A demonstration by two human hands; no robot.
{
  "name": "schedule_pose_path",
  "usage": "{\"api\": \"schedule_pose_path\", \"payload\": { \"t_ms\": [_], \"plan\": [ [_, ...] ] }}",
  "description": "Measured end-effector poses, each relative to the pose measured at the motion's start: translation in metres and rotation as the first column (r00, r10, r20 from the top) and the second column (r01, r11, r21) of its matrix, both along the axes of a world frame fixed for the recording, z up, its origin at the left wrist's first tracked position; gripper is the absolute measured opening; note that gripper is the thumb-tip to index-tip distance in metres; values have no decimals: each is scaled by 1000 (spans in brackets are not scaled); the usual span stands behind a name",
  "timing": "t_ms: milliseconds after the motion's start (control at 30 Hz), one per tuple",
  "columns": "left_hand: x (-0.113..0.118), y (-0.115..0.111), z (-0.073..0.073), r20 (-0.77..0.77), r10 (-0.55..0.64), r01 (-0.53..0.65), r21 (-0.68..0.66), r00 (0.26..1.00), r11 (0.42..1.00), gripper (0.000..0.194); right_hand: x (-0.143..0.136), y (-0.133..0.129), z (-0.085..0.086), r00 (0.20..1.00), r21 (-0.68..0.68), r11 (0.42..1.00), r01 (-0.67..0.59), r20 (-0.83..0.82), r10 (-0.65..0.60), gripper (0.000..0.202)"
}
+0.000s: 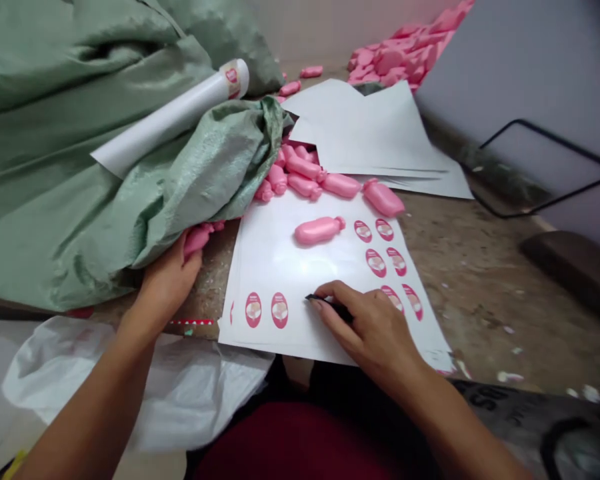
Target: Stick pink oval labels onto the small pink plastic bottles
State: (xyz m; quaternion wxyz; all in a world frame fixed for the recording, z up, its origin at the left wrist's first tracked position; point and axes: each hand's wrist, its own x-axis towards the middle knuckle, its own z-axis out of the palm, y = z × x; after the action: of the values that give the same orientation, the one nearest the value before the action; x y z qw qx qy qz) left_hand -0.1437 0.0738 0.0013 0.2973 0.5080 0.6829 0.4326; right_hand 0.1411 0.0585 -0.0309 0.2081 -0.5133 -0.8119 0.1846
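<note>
My left hand (173,280) is closed around a small pink bottle-shaped piece (196,241) at the lower edge of a green woven sack (205,167), which partly hides it. Over a white sticker sheet (300,267), my right hand (365,320) pinches a thin black pointed tool (333,305); most of the tool is covered by the fingers, so its kind is unclear. Oval red stickers (279,310) remain at the sheet's lower left and along its right side. One pink piece (320,231) lies alone on the sheet, and several more (305,167) cluster at its top edge.
A rolled white sheet (165,120) rests on the sack. Behind the sticker sheet lie more white sheets (360,127), with a heap of pink pieces (400,53) at the back. A black wire frame (550,140) stands at right. A white plastic bag (180,387) hangs below the table edge.
</note>
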Motion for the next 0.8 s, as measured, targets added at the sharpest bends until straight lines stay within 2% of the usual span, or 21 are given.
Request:
{"api": "schedule_pose_path", "payload": {
  "t_ms": [33,67,100,167,200,233,300,433,800],
  "plan": [
    [14,-7,1,41,-16,17,-27,999,999,39,0,1,0,1000,-3,1000,4,10,-4,18],
    [29,-13,0,149,-30,42,-75,988,996,43,-1,1,1,1000,0,1000,2,16,-2,18],
    [45,-17,-1,320,-28,71,-125,947,990,46,-4,1,1,1000,12,1000,-8,21,8,18],
    [74,-20,-7,636,40,101,-184,770,978,45,-11,-1,0,999,66,997,-30,36,28,18],
    [85,-19,-10,733,79,93,-192,675,977,43,-14,-2,-1,998,100,994,-39,46,35,18],
    [93,-18,-14,792,109,75,-192,600,979,42,-18,-3,-1,998,136,990,-44,54,37,18],
    [103,-15,-20,840,134,34,-178,526,983,41,-22,-4,-4,997,199,979,-42,69,29,17],
    [103,-13,-25,849,128,10,-155,512,988,42,-24,-4,-7,995,239,970,-39,96,17,13],
    [103,-16,-25,853,116,22,-148,509,989,36,-28,-1,-6,993,249,968,-29,120,-1,17]
  ]
}}
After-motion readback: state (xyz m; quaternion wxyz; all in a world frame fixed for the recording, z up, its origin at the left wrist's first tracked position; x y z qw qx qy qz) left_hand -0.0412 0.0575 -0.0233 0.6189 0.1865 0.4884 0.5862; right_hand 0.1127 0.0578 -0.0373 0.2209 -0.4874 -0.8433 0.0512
